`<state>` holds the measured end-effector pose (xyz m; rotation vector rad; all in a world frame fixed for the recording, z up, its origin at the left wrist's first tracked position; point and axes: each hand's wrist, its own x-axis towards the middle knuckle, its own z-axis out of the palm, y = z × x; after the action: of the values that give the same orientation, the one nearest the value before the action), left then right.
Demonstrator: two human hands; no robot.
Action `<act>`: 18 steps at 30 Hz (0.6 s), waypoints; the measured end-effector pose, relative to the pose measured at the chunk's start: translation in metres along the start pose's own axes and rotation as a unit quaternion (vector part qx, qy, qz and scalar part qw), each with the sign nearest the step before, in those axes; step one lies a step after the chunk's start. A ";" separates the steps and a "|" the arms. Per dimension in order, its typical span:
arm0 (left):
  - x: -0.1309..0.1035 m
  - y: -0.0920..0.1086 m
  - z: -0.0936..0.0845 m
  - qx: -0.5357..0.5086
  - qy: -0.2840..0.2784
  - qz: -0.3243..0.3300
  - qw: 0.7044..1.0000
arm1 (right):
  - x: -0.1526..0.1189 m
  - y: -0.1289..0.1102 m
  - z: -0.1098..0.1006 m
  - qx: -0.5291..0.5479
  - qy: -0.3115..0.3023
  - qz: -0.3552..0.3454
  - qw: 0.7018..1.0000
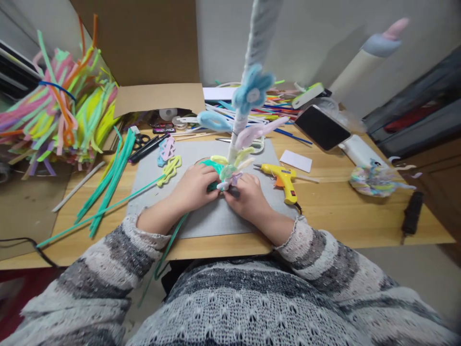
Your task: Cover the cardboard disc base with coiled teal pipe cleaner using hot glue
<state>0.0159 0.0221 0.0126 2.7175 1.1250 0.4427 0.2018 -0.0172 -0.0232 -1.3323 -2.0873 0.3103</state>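
Observation:
A tall craft stem wrapped in white pipe cleaner stands upright on the grey mat. It bears a blue flower, blue and lilac loops, and small pastel petals near its foot. My left hand is closed at the left of the foot, on a green pipe cleaner coiled there. A loose green tail runs below that wrist and over the table edge. On the other side, my right hand is closed around the base, thumb and fingers beside the petals. The fingertips of both hands are partly hidden.
A yellow glue gun lies right of the mat, near a white card and a phone. Green pipe cleaners, black pens and zigzag pieces lie left. A large pipe-cleaner bundle stands back left.

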 end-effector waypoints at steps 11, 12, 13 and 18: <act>-0.002 0.000 0.007 -0.093 0.012 -0.077 0.993 | -0.001 0.000 -0.002 0.010 0.007 0.004 1.000; -0.002 0.000 0.008 -0.100 0.009 -0.088 0.991 | -0.001 0.000 -0.002 0.011 0.007 0.003 1.000; -0.002 0.001 0.008 -0.104 0.006 -0.097 0.990 | -0.001 0.001 -0.002 0.012 0.008 0.002 1.000; 0.002 0.000 0.006 -0.115 -0.002 -0.115 0.987 | -0.002 0.002 -0.002 0.027 0.006 0.000 1.000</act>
<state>0.0192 0.0234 0.0072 2.3573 1.2803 0.4959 0.2050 -0.0180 -0.0240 -1.2995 -2.0542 0.3547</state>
